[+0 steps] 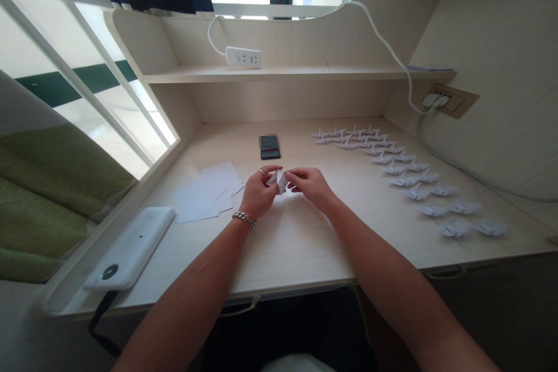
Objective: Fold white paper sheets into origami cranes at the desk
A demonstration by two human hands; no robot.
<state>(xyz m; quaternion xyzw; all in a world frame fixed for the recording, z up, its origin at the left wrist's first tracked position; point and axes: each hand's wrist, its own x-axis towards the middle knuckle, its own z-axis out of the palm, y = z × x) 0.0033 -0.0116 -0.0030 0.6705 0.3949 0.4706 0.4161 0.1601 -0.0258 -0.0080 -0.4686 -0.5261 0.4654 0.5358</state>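
"While folded paper birds [394, 169] sit in rows at the right of the surface [300, 250], what's unfinished?"
"One partly folded paper [281, 181], held near the middle, and flat sheets [203, 195] at left."
"And the fingers?"
"Left hand [258, 192] and right hand [312, 183] both have theirs pinched closed on that paper."
"On the far shelf [305, 74]?"
"A power strip [243, 57]."

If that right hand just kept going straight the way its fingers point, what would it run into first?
Most likely the small folded white paper that the right hand is touching; beyond it, the left hand, though exact depth is unclear.
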